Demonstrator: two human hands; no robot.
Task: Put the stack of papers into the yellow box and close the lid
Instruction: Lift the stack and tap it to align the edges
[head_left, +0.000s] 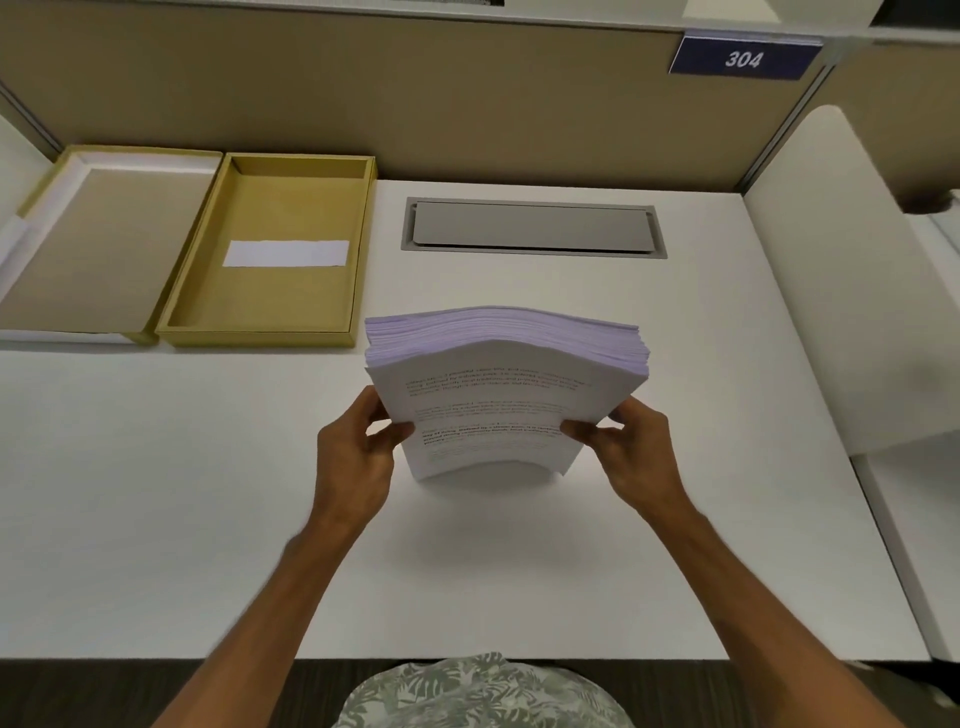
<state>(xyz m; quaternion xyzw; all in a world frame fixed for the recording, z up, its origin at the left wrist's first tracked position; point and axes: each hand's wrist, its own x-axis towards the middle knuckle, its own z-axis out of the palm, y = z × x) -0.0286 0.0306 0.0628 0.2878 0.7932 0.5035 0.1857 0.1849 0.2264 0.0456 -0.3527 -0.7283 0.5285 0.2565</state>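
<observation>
A thick stack of printed white papers (498, 395) stands tilted on its lower edge at the middle of the white desk, its sheets bowed upward. My left hand (358, 447) grips its left side and my right hand (631, 447) grips its right side, thumbs on the printed top sheet. The yellow box (202, 270) lies open at the back left of the desk, apart from the stack, with only a white strip of paper (287, 253) on its floor. Its lid (98, 244) lies inside-up just left of the box, touching it.
A grey cable hatch (532, 227) is set into the white desk (156, 493) behind the stack. A tan partition (415, 93) with a blue 304 sign (744, 58) runs along the back. A white side panel (852, 270) rises at the right edge.
</observation>
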